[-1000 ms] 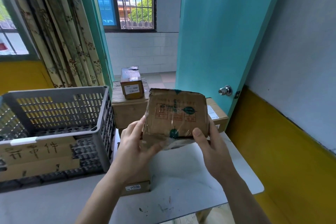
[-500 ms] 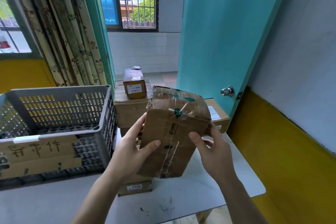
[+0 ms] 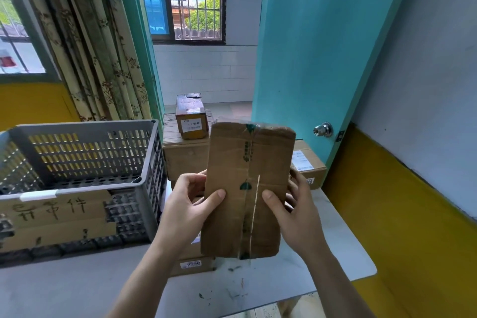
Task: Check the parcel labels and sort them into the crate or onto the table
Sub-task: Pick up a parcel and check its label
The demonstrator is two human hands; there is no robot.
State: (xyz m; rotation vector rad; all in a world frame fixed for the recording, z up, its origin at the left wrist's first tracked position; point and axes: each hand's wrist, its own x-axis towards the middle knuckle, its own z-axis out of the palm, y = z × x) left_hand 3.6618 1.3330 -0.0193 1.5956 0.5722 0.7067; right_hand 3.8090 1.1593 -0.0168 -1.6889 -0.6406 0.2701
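Observation:
I hold a worn brown cardboard parcel [image 3: 247, 188] upright above the white table [image 3: 322, 253], its taped seam side facing me, no label showing on this face. My left hand [image 3: 188, 209] grips its left edge with the thumb on the front. My right hand [image 3: 291, 209] grips the right edge the same way. The grey plastic crate [image 3: 144, 162] stands on the table to the left, with a handwritten cardboard sign on its front.
A flat parcel [image 3: 193, 263] with a white label lies on the table under the held one. Behind stand a large box [image 3: 185, 157], a small labelled box [image 3: 192, 121] on it, and another labelled box [image 3: 307, 165]. A teal door [image 3: 322, 46] stands at right.
Both hands have turned the parcel over: the printed face seen a second ago rolled away, and the long taped seam side now faces me, standing taller.

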